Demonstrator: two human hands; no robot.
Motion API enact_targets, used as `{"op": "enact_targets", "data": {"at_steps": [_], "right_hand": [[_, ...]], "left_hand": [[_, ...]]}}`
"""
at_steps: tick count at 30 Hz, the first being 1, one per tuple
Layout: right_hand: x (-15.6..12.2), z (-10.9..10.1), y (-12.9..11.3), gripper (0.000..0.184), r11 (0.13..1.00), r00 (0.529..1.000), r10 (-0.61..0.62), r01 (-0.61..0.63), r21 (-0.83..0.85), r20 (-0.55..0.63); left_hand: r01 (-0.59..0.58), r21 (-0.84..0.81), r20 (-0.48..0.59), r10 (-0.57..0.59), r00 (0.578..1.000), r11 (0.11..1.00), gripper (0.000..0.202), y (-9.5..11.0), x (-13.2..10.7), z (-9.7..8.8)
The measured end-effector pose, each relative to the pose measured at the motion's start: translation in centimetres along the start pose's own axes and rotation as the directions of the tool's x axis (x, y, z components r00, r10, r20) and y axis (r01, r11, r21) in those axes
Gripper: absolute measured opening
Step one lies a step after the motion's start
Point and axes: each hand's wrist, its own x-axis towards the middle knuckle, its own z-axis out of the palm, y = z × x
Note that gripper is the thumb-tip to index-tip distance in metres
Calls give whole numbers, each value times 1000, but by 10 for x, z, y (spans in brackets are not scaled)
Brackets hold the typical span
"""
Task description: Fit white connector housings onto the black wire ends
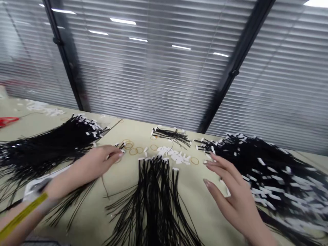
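My left hand reaches forward over the beige table, fingertips pinched together right at a rubber band beside several tan rubber bands. My right hand hovers with fingers spread apart, holding nothing, next to the big right-hand pile of black cables with white connectors. Between my hands lies a fanned bundle of black cables with white tips pointing away from me. A loose heap of white connectors sits just beyond it.
A large pile of black cables lies at the left, and a small bundle at the far middle. Glass partitions with blinds rise behind the table. A red object lies at far left.
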Motion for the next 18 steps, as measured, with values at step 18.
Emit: {"op": "enact_targets", "data": {"at_steps": [18], "right_hand": [[-53, 38, -41, 71, 931, 610, 310, -351, -102, 729]], "left_hand": [[332, -471, -29, -390, 920, 817, 20, -67, 10, 1]]}}
